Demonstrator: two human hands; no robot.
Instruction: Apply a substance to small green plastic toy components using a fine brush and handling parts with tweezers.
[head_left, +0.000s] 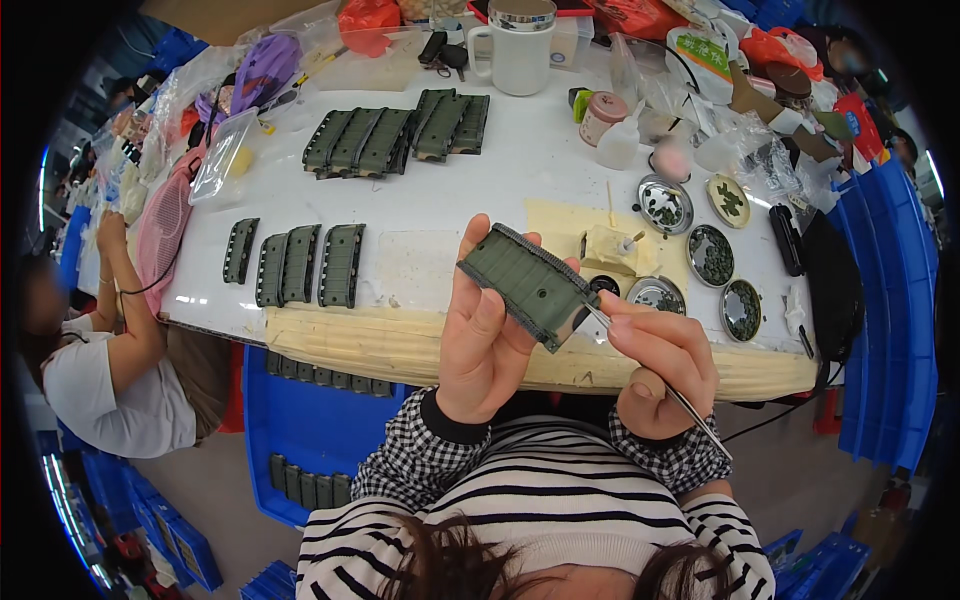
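Our left hand (485, 340) with fingers clamped on a green plastic part (527, 284), our right hand (665, 370) pinching tweezers (660, 385) touching that part's lower edge, above the white surface (520, 185), small metal dishes (712, 255) to the part's right

Your green ribbed panel (527, 284) sits mid-frame, tilted down to the right, inner face toward you: dark olive plastic, roughly rectangular, with cross ribs and a toothed edge along the top and right sides. Your thin metal tweezers (660, 382) run diagonally from lower right up to the panel's lower right corner, tip touching it just right of centre frame.
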